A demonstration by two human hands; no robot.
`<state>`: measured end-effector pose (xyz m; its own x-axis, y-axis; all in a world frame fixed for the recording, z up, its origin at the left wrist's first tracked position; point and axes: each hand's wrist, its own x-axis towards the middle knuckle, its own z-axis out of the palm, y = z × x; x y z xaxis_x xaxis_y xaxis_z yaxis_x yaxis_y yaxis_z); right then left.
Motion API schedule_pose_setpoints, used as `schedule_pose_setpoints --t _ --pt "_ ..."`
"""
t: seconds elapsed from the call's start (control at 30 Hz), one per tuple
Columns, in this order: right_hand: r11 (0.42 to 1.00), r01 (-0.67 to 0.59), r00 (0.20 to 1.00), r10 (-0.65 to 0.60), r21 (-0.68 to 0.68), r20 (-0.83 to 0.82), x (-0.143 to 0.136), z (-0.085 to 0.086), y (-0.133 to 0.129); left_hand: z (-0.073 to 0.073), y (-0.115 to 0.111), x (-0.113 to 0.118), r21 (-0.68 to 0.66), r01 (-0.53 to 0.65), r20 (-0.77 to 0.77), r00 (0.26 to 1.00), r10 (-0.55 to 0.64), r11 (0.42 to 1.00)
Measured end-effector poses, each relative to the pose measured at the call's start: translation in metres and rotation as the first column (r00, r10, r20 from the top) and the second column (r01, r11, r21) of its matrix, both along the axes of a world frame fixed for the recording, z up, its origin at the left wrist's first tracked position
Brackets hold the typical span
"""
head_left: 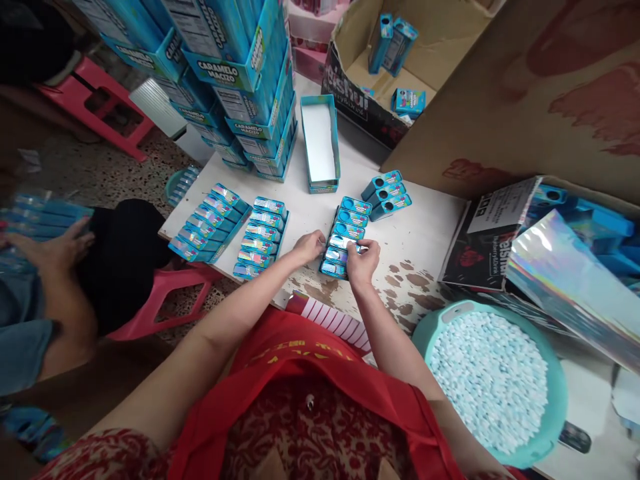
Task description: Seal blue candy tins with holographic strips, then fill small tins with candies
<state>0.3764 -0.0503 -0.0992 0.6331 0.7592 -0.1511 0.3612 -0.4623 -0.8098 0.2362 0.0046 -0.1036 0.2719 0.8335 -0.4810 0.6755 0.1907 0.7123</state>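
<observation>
A row of several small blue boxes (347, 233) lies near the table's front edge. My right hand (363, 261) is at the row's right side, fingers bent, thumb and fingertips on one box; whether it pinches anything small is hidden. At the row's left side is my left hand (310, 247), its fingertips pressed together beside the boxes; what they hold, if anything, is too small to name. Some boxes have shiny stickers, while the far ones show dark round openings. A pink-and-white striped strip (333, 323) lies at the table edge before my apron.
Two filled rows (262, 235) stand left, below tall stacks of blue cartons (240, 80). An open blue tray (321, 143) and three boxes (386, 193) lie behind. At right are a carton (480, 233) and a teal basin of candies (487, 380). A person's hand (55, 250) is far left.
</observation>
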Motion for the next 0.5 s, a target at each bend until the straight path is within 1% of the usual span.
schedule_pose_setpoints --t 0.03,0.07,0.1,0.13,0.17,0.23,0.3,0.37,0.4,0.43,0.5 --pt "1.0 -0.021 1.0 0.021 0.009 0.002 0.001 0.001 -0.002 0.002 -0.008 0.001 0.017 -0.028 0.009 1.0 0.028 0.999" --pt "0.999 -0.046 0.999 0.046 0.018 0.013 0.001 0.001 -0.003 0.004 -0.015 0.003 0.039 -0.056 0.058 0.997 0.053 0.998" --pt "0.997 -0.069 0.997 0.069 0.025 0.033 0.002 0.001 -0.004 0.006 -0.021 0.006 0.065 -0.076 0.129 0.989 0.067 0.995" --pt "0.996 -0.088 0.995 0.086 0.024 0.058 0.004 0.002 -0.003 0.009 -0.027 0.008 0.086 -0.075 0.196 0.979 0.057 0.994" --pt "0.995 -0.096 0.992 0.095 0.013 0.08 0.005 0.002 -0.001 0.012 -0.031 0.008 0.094 -0.041 0.242 0.97 0.018 0.995" --pt "0.995 -0.091 0.992 0.093 -0.031 0.082 0.01 0.004 0.004 0.017 -0.036 0.004 0.055 0.065 0.237 0.968 -0.076 0.996" --pt "0.996 -0.084 0.993 0.087 -0.036 0.08 0.013 0.011 0.006 0.02 -0.042 -0.01 -0.021 0.12 0.183 0.976 -0.115 0.993" --pt "0.992 -0.116 0.984 0.107 0.051 0.144 0.012 0.021 -0.002 0.02 -0.054 -0.033 -0.091 0.113 0.168 0.981 -0.097 0.989" --pt "0.981 -0.162 0.973 0.141 0.108 0.182 0.01 0.026 -0.01 0.019 -0.063 -0.046 -0.118 0.108 0.182 0.98 -0.086 0.987" --pt "0.96 -0.235 0.957 0.201 0.153 0.207 0.005 0.03 -0.021 0.017 -0.073 -0.057 -0.143 0.113 0.2 0.976 -0.083 0.983" --pt "0.886 -0.432 0.895 0.398 0.172 0.2 -0.009 0.034 -0.047 0.012 -0.095 -0.075 -0.183 0.121 0.202 0.976 -0.083 0.976"
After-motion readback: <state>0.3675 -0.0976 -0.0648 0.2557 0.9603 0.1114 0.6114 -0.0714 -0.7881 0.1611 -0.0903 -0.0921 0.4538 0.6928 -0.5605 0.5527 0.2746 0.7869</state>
